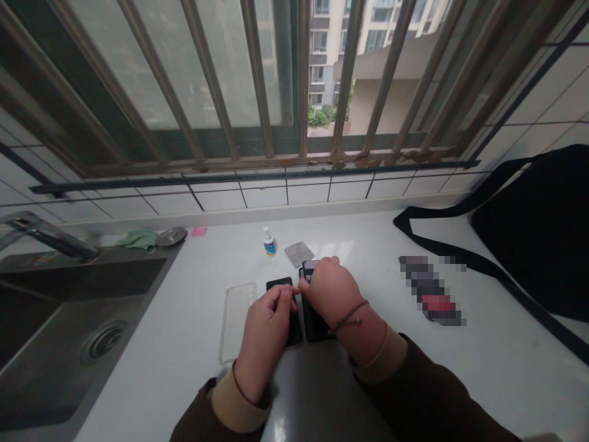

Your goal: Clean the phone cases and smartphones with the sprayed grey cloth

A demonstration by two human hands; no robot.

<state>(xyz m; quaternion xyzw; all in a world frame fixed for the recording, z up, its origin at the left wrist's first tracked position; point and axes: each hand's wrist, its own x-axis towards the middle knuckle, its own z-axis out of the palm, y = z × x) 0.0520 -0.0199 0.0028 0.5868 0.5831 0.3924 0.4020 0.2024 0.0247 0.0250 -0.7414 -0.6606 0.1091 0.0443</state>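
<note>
We look out from the person's head, facing forward and down, close above the left hand (269, 344) and right hand (335, 301). The white desk (483, 380) spreads below us, the barred window (230, 73) fills the top of our view, and the steel sink (50, 393) lies along the left edge.

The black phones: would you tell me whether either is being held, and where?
The left hand pinches one phone by its upper edge; the right hand covers the other phone's top, hold unclear.
</note>
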